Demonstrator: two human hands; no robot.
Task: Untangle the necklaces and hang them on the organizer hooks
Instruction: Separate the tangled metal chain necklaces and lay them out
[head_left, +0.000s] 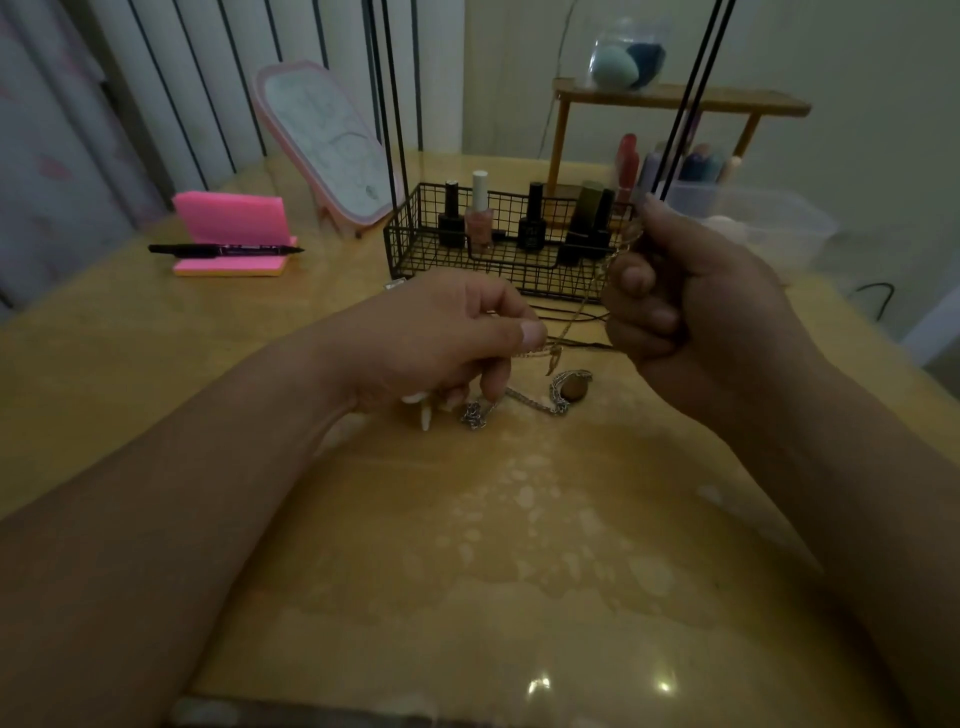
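Above table, L hand fingers pinch gold chain; R hand fingers curled round it.

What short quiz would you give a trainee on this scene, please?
1. True or false: the marker lies on the pink notes.
2. Where is the round pendant? A: in the basket. B: on the table, between the hands. C: hanging from a hook.
3. Fill the gap: the left hand and the right hand both hold a thin gold ____.
Key: 1 true; 2 B; 3 chain.
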